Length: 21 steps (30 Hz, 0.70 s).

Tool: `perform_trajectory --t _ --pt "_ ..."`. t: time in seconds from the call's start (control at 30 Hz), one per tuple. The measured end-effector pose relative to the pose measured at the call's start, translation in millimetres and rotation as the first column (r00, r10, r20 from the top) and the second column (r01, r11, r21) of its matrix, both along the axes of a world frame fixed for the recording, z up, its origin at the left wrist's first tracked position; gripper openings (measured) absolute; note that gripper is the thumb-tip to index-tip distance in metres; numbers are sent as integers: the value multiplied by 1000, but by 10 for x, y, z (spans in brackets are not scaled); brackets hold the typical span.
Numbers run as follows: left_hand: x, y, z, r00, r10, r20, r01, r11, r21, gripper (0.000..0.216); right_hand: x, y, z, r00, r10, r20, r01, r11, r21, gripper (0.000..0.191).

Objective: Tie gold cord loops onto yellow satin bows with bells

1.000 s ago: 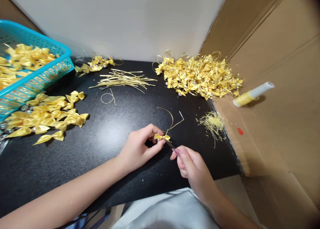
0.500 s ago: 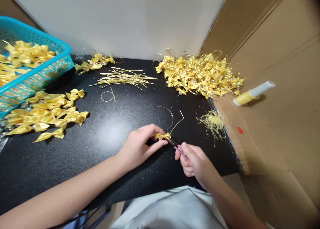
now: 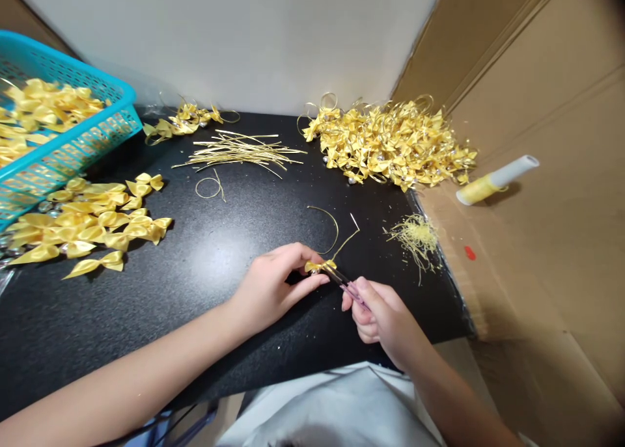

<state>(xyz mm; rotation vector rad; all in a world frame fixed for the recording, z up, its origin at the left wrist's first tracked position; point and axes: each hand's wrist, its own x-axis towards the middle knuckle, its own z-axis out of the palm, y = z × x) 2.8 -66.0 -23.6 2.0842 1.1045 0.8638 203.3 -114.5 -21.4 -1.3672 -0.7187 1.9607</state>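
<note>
My left hand [image 3: 280,281] pinches a small yellow ribbon bow [image 3: 317,266] between thumb and fingers, just above the black table [image 3: 195,323]. A shiny bead shows under the bow. From it a thin gold cord [image 3: 347,240] runs up and to the right, and a curved length arcs behind the fingers. My right hand [image 3: 374,310] is closed around a slim pink-handled tool [image 3: 356,294], whose dark metal tips meet the right end of the bow. Whether the tool is tweezers or small scissors, I cannot tell.
Loose bows [image 3: 112,219] lie at left beside a turquoise basket [image 3: 117,102] of bows. Gold cords [image 3: 244,151] lie in the middle, with a cord loop [image 3: 209,187] nearby. At back right is a heap of corded bows [image 3: 390,141]. Cord scraps [image 3: 415,235] and a tube [image 3: 498,181] are at right.
The bow and the tool tips have shifted very slightly to the right. Both hands keep their hold.
</note>
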Motion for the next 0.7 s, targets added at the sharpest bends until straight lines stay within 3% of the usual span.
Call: perform_trajectory --t 0.33,0.43,0.47,0.5,0.57,0.6,0.63,0.7 --pt "-2 2 13 999 28 44 -22 992 -121 15 -46 3 35 996 -84 29 82 995 59 54" --pt "-16 13 13 999 35 40 -29 990 -139 16 283 -40 76 925 -243 292 152 941 303 50" --pt "-18 17 14 999 35 39 -29 990 -138 16 462 -50 91 831 -334 444 126 892 435 50" --pt "-18 20 16 999 35 37 -30 990 -135 15 665 -55 100 661 -444 605 68 838 542 50" --pt "-11 24 22 999 31 32 -27 991 -133 14 1102 -45 88 258 -558 789 -68 804 591 49" --pt "-5 23 27 999 29 31 -25 991 -133 14 1310 -33 63 115 -573 811 -126 802 584 50" --pt "2 22 32 999 25 31 -21 991 -134 14 1496 -18 26 28 -573 819 -198 800 566 52" --pt "15 15 39 999 20 38 -14 991 -131 12 1776 10 -73 -58 -593 803 -334 770 544 53"
